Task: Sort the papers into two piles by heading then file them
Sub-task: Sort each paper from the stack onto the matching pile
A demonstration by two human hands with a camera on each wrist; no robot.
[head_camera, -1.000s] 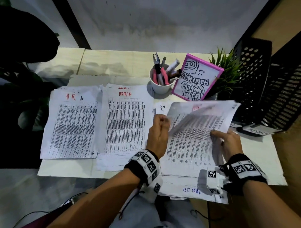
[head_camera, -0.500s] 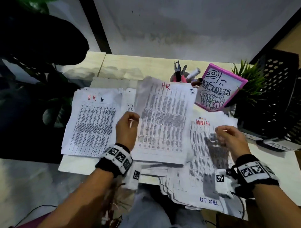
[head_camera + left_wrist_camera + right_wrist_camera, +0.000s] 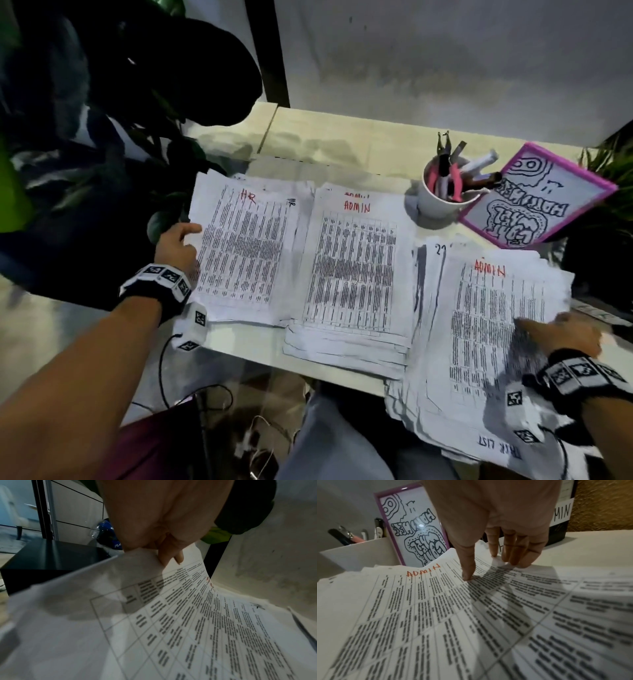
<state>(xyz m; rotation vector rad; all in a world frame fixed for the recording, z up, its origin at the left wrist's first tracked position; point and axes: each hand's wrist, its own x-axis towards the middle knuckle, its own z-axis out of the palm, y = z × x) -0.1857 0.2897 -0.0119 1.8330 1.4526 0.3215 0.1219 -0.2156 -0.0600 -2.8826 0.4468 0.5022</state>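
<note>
The pale wooden table [image 3: 342, 137] carries three stacks: the HR pile of printed white sheets [image 3: 246, 246] toward its left edge, the ADMIN pile of the same sheets [image 3: 352, 270] beside it at the middle, and the unsorted stack of crumpled white sheets [image 3: 486, 335] hanging over the front edge at the right, an ADMIN sheet on top. The left hand [image 3: 176, 245] pinches the left margin of the top HR sheet, thumb above and curled fingers beneath; to lay it well, I judge it should let go only once the edges square with the pile. The right hand [image 3: 565, 334] lies open, its fingertips [image 3: 468, 576] pressing the unsorted stack, ready, I think, to slide off the next sheet. Toward the back right stand a white mug of pens [image 3: 442, 195] and a pink-framed doodled whiteboard [image 3: 534, 202]; a grey wall [image 3: 445, 61] rises behind.
</note>
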